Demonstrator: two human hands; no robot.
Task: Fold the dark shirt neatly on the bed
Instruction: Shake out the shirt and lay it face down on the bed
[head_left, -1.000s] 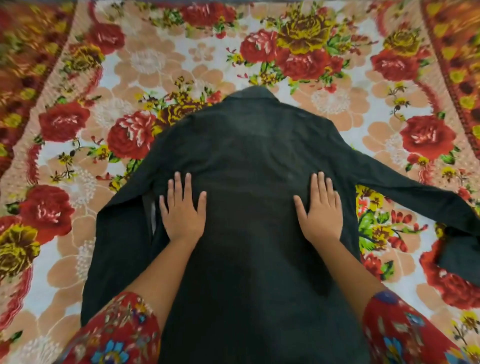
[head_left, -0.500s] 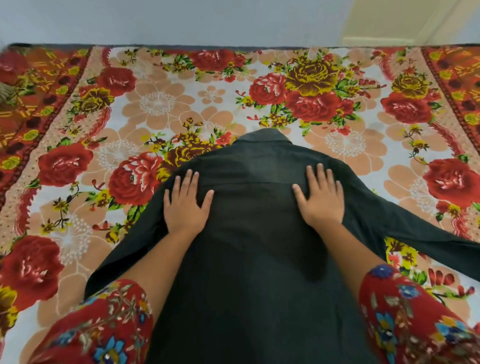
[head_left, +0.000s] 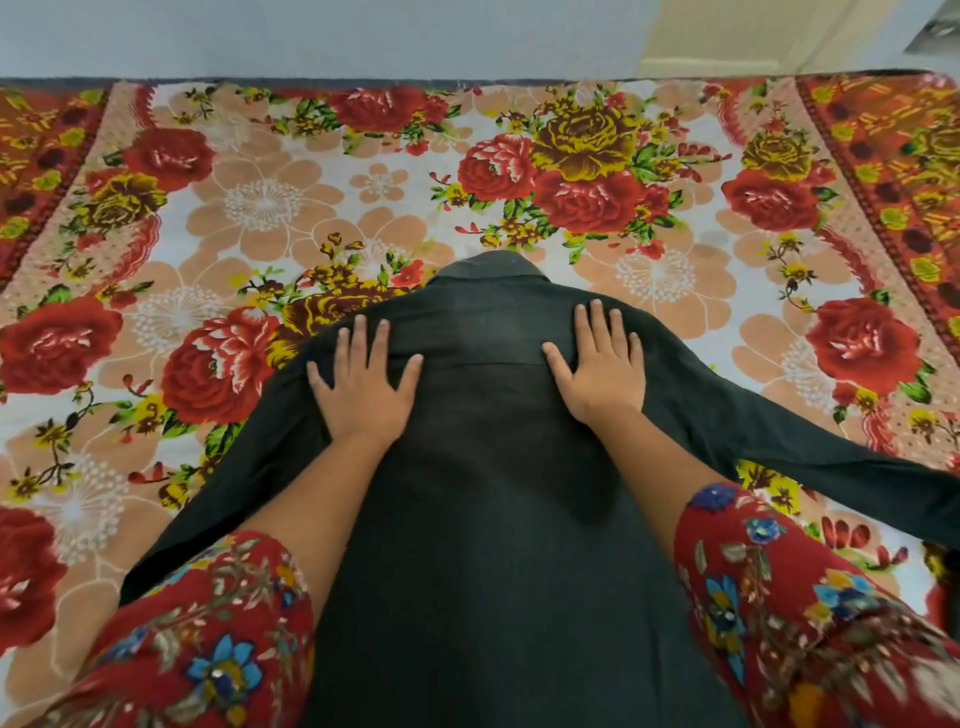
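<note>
The lower hem of the dark shirt (head_left: 488, 467) runs off the bottom edge of the view, so where it ends cannot be told; its long sleeve on the right (head_left: 831, 462) is cut off at the frame's edge, and its sleeve on the left (head_left: 218, 493) disappears beneath the person's red floral sleeve (head_left: 208, 639); the person's other floral sleeve (head_left: 779, 597) covers part of the shirt's right side. The far corners are soft and stretched by the wide lens.

The shirt lies flat on the bed (head_left: 260, 208), spread over a flowered bedspread, collar (head_left: 491, 267) pointing away towards the pale wall (head_left: 311, 36); both hands rest on its shoulder area, just below the collar. The left hand (head_left: 363, 384) presses palm-down on the left shoulder, fingers straight and spread; the right hand (head_left: 602, 374) lies the same way on the right shoulder — neither grips any cloth. The collar sits between the two hands and beyond them; the shirt's body stretches back between the forearms.
</note>
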